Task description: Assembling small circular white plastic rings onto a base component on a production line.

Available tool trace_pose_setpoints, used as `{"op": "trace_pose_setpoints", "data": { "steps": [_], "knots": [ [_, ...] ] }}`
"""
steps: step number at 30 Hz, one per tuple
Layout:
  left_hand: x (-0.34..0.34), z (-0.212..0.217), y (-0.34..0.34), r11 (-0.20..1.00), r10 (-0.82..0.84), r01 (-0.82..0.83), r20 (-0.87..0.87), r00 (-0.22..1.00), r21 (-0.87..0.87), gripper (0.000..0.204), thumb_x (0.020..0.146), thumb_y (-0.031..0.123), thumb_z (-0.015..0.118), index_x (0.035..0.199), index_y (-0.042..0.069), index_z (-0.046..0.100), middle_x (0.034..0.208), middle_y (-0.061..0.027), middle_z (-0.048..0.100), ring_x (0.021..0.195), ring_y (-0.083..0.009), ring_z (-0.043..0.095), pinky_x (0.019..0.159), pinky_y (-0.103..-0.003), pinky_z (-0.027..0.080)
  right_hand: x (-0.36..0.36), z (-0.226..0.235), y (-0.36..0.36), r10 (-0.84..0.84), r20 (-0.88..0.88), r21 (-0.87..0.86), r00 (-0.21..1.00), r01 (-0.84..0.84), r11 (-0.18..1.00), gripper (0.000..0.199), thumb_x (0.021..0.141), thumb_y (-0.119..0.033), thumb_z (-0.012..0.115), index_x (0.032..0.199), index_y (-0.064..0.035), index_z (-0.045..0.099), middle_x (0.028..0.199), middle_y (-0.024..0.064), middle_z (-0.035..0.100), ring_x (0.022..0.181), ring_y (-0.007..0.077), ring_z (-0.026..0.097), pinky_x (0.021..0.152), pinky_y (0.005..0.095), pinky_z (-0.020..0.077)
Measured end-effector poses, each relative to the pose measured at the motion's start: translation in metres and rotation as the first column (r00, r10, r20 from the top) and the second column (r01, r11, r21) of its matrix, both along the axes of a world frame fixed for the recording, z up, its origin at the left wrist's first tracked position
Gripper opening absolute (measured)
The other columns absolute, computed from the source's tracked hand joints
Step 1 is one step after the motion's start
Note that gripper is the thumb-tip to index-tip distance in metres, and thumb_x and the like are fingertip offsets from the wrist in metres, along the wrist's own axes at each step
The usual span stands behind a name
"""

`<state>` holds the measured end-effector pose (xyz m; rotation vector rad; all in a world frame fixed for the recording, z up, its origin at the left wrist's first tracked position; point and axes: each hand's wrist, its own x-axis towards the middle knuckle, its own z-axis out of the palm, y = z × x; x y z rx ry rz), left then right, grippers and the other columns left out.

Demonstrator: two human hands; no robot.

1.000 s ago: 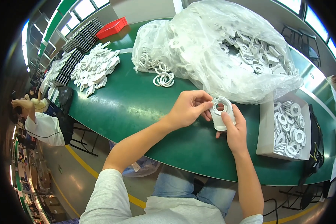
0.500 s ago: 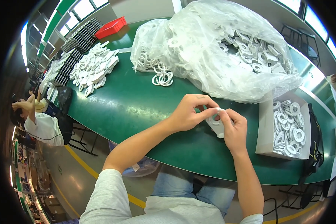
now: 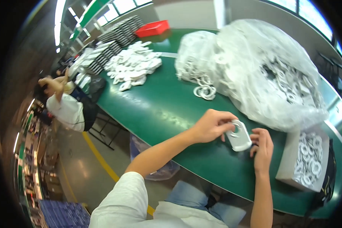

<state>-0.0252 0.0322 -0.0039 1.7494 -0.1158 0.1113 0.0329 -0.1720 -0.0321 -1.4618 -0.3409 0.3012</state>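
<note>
1. Green desk (image 3: 159, 110): bulging clear bag (image 3: 262, 68) of white parts could spill.
2. Left hand (image 3: 211, 125) pinches the white plastic piece (image 3: 238, 136) above the desk edge.
3. Right hand (image 3: 262, 148), fingers curled, steadies it; it may slip floorward.

A long green desk (image 3: 159, 110) with a rounded near edge carries everything. On its far end sit a red tray (image 3: 152, 28) and rows of dark stacked trays (image 3: 110, 45), with a loose heap of white plastic parts (image 3: 135, 66) just beside them. A big clear plastic bag (image 3: 262, 72) full of white rings fills the middle, a few loose rings (image 3: 204, 91) at its foot. A grey box of rings (image 3: 306, 159) lies at the right.
</note>
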Motion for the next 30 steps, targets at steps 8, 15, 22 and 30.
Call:
{"op": "trace_pose_setpoints", "data": {
  "steps": [8, 15, 22, 30],
  "knots": [
    [-0.074, 0.017, 0.221, 0.458, 0.731, -0.706, 0.224, 0.645, 0.54, 0.018, 0.083, 0.021, 0.066, 0.088, 0.004, 0.071, 0.068, -0.0031, 0.065, 0.056, -0.0078, 0.056, 0.052, -0.026, 0.044, -0.004, -0.004, 0.008, 0.066, 0.044, -0.018, 0.997, -0.066, 0.998, 0.019, 0.097, -0.015, 0.045, 0.099, 0.0015, 0.055, 0.077, 0.0066, 0.059, 0.068, 0.0106, 0.055, 0.06, 0.0226, 0.0429],
    [0.009, 0.08, 0.242, 0.335, 0.522, -0.754, 0.555, 0.647, 0.564, 0.045, 0.076, 0.012, 0.072, 0.115, -0.005, 0.057, 0.108, -0.0211, 0.063, 0.081, -0.0258, 0.068, 0.07, -0.032, 0.054, -0.001, -0.009, 0.018, 0.098, 0.081, 0.047, 0.992, -0.102, 0.994, 0.017, 0.095, -0.011, 0.049, 0.097, 0.0043, 0.055, 0.074, 0.0074, 0.06, 0.067, 0.0109, 0.056, 0.063, 0.0242, 0.0462],
    [0.178, 0.033, -0.02, 0.7, -0.112, -0.324, 0.547, 0.83, 0.636, 0.018, 0.075, 0.007, 0.064, 0.092, 0.0, 0.067, 0.086, -0.017, 0.066, 0.079, -0.0296, 0.065, 0.071, -0.036, 0.051, 0.002, -0.015, 0.008, 0.083, 0.108, 0.004, 0.991, -0.083, 0.997, 0.016, 0.094, -0.009, 0.05, 0.092, 0.0044, 0.058, 0.072, 0.0068, 0.061, 0.066, 0.0114, 0.058, 0.062, 0.0247, 0.0479],
    [0.299, -0.008, -0.088, 0.484, 0.049, -0.488, 0.534, 0.844, 0.727, 0.018, 0.078, 0.014, 0.065, 0.094, 0.008, 0.067, 0.103, -0.0147, 0.062, 0.095, -0.0332, 0.061, 0.082, -0.043, 0.05, -0.003, -0.01, 0.014, 0.085, 0.22, -0.139, 0.972, -0.055, 0.989, 0.015, 0.088, -0.012, 0.056, 0.085, 0.0025, 0.06, 0.071, 0.0163, 0.063, 0.063, 0.0271, 0.064, 0.058, 0.0335, 0.0475]
  ]
}}
